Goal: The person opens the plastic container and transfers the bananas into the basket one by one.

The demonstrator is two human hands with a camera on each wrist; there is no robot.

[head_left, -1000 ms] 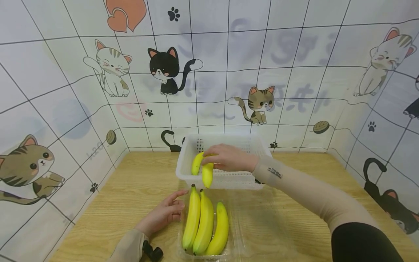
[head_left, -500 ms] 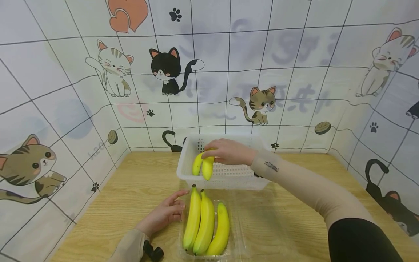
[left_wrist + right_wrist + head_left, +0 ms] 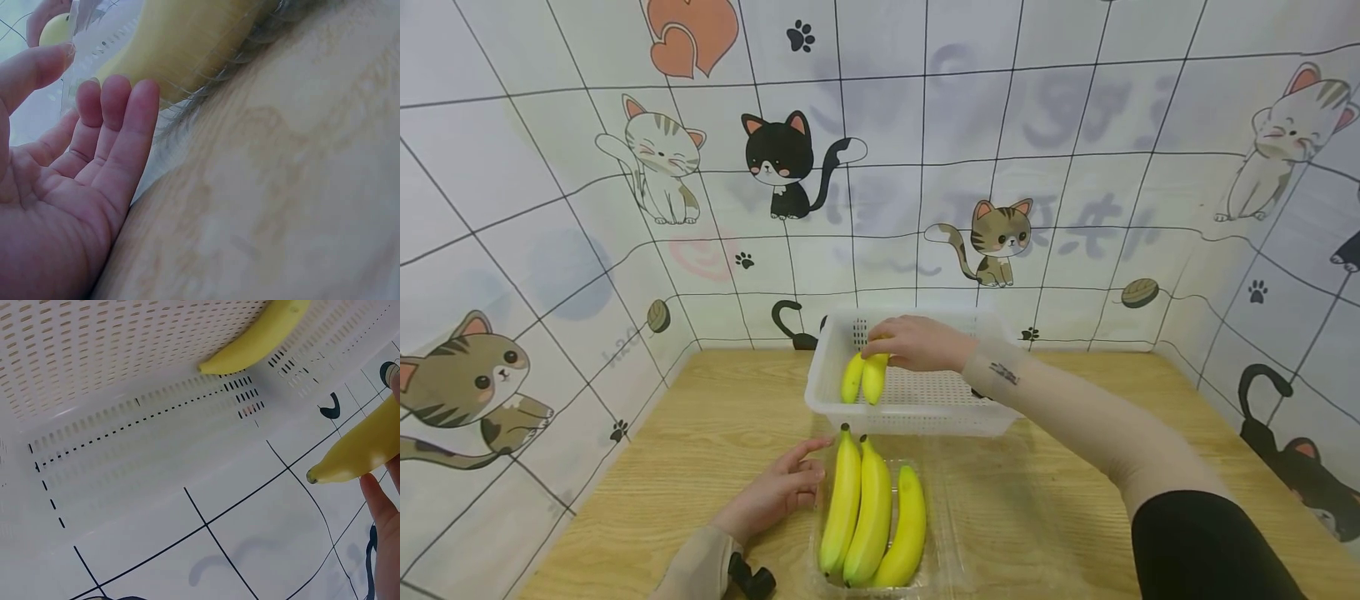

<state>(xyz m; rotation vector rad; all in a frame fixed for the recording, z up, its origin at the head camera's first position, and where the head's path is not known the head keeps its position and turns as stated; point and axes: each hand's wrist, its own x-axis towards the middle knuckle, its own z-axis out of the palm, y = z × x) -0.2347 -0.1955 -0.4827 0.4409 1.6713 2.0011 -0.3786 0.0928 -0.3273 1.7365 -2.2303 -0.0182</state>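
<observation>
My right hand (image 3: 919, 343) grips a yellow banana (image 3: 874, 382) over the left part of a white perforated plastic basket (image 3: 917, 412). The right wrist view shows this banana's dark tip (image 3: 312, 477) sticking out from the fingers. Another banana (image 3: 256, 344) lies inside the basket against its end wall. Beside the near container, my left hand (image 3: 782, 487) has loosely bent fingers, with the fingertips (image 3: 142, 100) right at the clear plastic side. That clear plastic container (image 3: 934, 533) carries three bananas (image 3: 868, 508) lying lengthwise.
The wooden table (image 3: 722, 400) carries the basket at the back, with the clear container in front of it. Behind and on both sides stand white walls (image 3: 880, 192) printed with grid lines and cartoon cats. A black device (image 3: 751, 577) sits on my left wrist.
My right hand has carried the banana slightly back and deeper over the basket, closer alongside the banana in it. The left hand and the three bananas in front have stayed put.
</observation>
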